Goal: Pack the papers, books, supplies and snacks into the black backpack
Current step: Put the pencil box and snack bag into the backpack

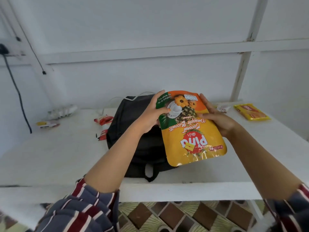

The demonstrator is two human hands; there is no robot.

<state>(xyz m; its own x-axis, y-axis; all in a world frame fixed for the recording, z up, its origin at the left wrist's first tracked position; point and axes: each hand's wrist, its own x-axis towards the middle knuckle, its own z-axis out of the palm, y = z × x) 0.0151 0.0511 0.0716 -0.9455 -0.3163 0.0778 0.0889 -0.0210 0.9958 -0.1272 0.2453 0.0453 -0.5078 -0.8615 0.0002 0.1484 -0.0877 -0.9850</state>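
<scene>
A black backpack (133,131) lies flat on the white table (58,156), its carry loop hanging over the front edge. Above its right side I hold a large yellow and orange biscuit pouch (192,134), upside down to me. My left hand (153,113) grips the pouch's far left edge, thumb on its front. My right hand (215,118) grips its right edge from behind. The pouch hides the backpack's right part, so I cannot tell where the bag's opening is.
A yellow snack pack (251,112) lies at the table's far right, with a small wrapped snack (223,108) beside it. Red and white snack wrappers (104,120) sit left of the backpack. Another small packet (48,124) and a clear bundle (62,111) lie far left. White cable runs behind the bag.
</scene>
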